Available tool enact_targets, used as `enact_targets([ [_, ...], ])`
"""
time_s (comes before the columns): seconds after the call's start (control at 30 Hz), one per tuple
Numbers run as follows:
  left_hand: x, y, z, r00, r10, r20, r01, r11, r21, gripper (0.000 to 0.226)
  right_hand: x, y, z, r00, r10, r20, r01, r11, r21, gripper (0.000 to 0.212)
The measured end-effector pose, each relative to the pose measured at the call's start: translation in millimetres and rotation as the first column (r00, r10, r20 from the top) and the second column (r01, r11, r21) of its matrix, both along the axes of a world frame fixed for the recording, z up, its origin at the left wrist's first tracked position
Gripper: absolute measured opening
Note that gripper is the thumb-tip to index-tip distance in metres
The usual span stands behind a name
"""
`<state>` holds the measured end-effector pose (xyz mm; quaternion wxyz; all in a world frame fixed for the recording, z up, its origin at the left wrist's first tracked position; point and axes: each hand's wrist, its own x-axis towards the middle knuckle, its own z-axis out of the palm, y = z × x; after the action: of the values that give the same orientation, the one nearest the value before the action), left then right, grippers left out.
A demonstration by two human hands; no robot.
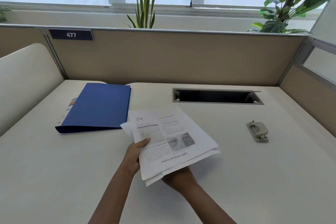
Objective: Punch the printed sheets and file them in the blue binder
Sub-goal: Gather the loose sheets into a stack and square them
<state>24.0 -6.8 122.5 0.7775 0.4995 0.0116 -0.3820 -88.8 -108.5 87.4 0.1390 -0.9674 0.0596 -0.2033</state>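
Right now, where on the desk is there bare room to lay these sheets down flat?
The widest bare desk lies between the sheets and the hole punch, in front of the cable slot. Another bare patch lies in front of the binder, toward the near edge. Crowded: the binder's right edge, close to the held sheets.

Head-worn camera looks forward and down, close over the desk (54, 169).

Left hand (132, 158) and right hand (179, 176) are both showing bare. Left forearm (111, 196) and right forearm (209, 203) are likewise showing bare, slim, down to the lower frame edge (elbows are falling outside view).
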Motion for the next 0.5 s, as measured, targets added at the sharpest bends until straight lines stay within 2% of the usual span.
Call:
enact_targets([
  [0.07,5,4,3,0.996,0.053,0.073,-0.055,0.998,0.021,0.016,-3,-15,-12,0.999,0.002,-0.046,0.013,0.946,0.325,0.021],
  [0.1,9,6,6,0.993,0.067,0.101,-0.069,0.997,0.018,0.017,-6,-19,-10,0.999,0.008,-0.052,0.021,0.847,0.53,0.014],
  [0.13,12,9,9,0.989,0.072,0.126,-0.074,0.997,0.016,0.017,-8,-32,-10,0.997,-0.076,-0.025,0.074,0.769,0.635,0.012],
  [0.2,18,14,15,0.984,0.061,0.167,-0.065,0.998,0.022,0.014,-15,-53,-1,0.976,-0.214,-0.03,0.129,0.465,0.876,0.019],
  [0.27,23,17,23,0.978,0.039,0.206,-0.044,0.999,0.018,0.012,-20,-76,16,0.936,-0.345,-0.07,0.165,0.256,0.953,0.008],
  [0.33,26,18,29,0.967,-0.007,0.256,0.001,1.0,0.024,0.012,-23,-93,33,0.93,-0.354,-0.097,0.143,0.106,0.984,0.038],
  [0.37,27,19,32,0.957,-0.04,0.287,0.031,0.999,0.037,0.011,-24,-102,36,0.94,-0.326,-0.104,0.133,0.067,0.989,0.052],
  [0.43,28,19,37,0.928,-0.126,0.351,0.116,0.992,0.049,0.019,-26,-113,45,0.968,-0.225,-0.109,0.13,0.078,0.988,0.072],
  [0.5,29,18,41,0.895,-0.207,0.394,0.197,0.978,0.065,0.055,-25,-118,47,0.989,-0.077,-0.126,0.136,0.154,0.979,0.095],
])
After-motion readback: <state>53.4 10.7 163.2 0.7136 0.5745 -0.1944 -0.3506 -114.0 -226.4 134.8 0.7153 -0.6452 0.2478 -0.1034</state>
